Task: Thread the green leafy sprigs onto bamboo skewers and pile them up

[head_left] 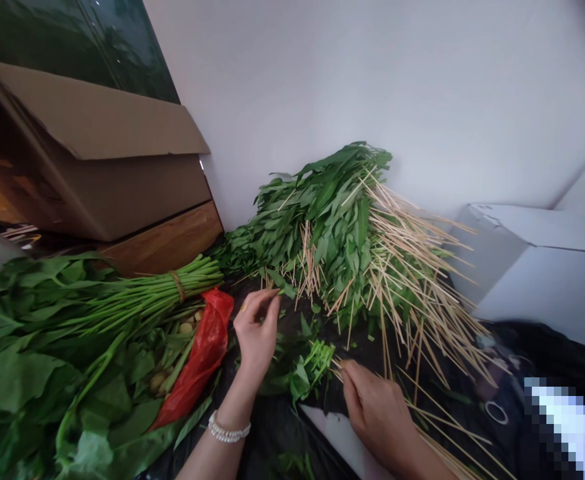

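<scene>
My left hand, with a beaded bracelet at its wrist, pinches a small green leaf stem between thumb and fingertips. Lower right, the fingers of my right hand are closed around thin wooden skewers. A small bunch of cut green stems and leaves lies at the skewer tips; whether they are threaded on, I cannot tell. Beyond both hands rises a heap of leafy greens, many with pale wooden skewers sticking out to the right.
On the left lie a tied bundle of long-stemmed leaves and a red plastic bag. An open cardboard box stands behind them. A white box is at the right, and black plastic sheeting covers the surface.
</scene>
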A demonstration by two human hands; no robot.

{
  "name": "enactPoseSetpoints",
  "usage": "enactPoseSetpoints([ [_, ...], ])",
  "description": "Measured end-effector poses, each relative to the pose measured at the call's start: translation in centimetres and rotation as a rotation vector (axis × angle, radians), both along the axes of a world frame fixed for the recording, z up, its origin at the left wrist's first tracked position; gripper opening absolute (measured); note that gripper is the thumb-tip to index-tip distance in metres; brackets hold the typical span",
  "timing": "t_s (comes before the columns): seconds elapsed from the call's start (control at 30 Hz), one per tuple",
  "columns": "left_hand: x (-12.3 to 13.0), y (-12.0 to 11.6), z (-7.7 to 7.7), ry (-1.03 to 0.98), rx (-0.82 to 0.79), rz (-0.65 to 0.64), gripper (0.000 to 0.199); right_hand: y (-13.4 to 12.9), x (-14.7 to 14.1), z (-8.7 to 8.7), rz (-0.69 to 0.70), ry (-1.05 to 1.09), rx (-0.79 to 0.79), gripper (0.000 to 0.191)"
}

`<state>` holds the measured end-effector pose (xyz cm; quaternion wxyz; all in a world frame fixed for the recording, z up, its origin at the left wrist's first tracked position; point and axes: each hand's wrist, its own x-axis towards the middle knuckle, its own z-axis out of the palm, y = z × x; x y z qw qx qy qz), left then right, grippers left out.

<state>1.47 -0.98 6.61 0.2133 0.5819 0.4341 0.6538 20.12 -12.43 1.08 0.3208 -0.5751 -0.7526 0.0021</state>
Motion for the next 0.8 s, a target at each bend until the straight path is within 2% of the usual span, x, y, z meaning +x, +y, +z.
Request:
enactPoseSetpoints([
  [0.1,0.6,-0.2,-0.5,-0.047,-0.086,-0.091,0.011,0.0,0.0,0.1,-0.002,0.004,0.002,0.023],
  [0.27,2.1,-0.2,-1.5,-0.163,-0.381,-0.416,0.022,0.0,0.2,0.1,0.008,0.027,-0.022,0.022],
  [0.33,2.4,-0.2,-1.7,-0.195,-0.455,-0.495,0.023,0.1,0.3,0.0,0.010,0.039,-0.026,0.022],
  [0.53,2.4,-0.1,-1.9,-0.252,-0.532,-0.542,0.026,0.1,0.5,0.2,0.000,0.073,-0.014,0.022],
  [0.8,2.2,-0.2,-2.1,-0.384,-0.740,-0.649,0.035,0.2,0.7,0.1,-0.025,0.115,0.024,0.023],
])
